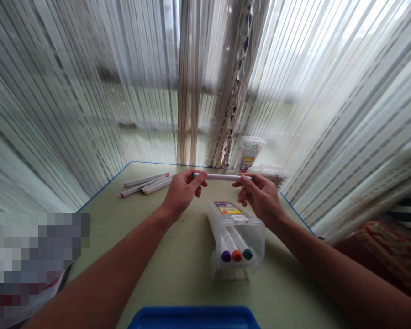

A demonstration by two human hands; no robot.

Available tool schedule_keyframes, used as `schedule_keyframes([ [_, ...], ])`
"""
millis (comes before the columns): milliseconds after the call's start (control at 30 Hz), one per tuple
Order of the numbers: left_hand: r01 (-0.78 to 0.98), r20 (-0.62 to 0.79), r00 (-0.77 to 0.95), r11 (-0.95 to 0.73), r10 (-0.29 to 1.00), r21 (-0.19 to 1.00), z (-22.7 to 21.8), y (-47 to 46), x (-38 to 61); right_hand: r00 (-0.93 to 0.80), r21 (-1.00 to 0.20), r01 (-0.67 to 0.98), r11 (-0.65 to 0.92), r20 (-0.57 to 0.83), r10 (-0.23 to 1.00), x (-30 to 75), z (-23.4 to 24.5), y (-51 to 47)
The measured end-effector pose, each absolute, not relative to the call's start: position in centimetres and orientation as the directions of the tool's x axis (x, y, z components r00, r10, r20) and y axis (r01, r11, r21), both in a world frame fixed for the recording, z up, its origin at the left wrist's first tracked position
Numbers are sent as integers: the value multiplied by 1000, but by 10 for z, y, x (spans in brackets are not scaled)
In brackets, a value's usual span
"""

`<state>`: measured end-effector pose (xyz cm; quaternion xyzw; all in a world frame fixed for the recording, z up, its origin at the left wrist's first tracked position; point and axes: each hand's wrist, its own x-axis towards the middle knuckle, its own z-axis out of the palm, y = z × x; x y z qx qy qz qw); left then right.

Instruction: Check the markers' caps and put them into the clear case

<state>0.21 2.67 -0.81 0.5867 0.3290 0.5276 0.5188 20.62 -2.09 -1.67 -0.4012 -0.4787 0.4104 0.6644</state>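
Note:
A white marker (222,177) with teal ends is stretched level between my two hands, above the table. My left hand (187,189) pinches its left end between thumb and fingers. At the other end, my right hand (258,194) grips it the same way. Below and nearer to me lies a clear plastic marker case (260,233) with its open end facing me. Inside it are a purple-tipped marker (226,255), an orange-tipped marker (237,255) and a green-tipped marker (247,254). Several loose white markers (147,183) lie left of my left hand.
Another clear case (251,151) stands upright at the back right, beside a clear plastic container (272,172). A blue object (193,317) sits at the near edge of the green table (150,265). String curtains (150,91) hang close behind the table.

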Motion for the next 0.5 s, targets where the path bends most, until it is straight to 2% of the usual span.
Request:
schedule_keyframes([
  [500, -139, 274, 214, -248, 938, 959, -9, 27, 2, 200, -940, -103, 324, 300, 933, 208, -20, -19],
])
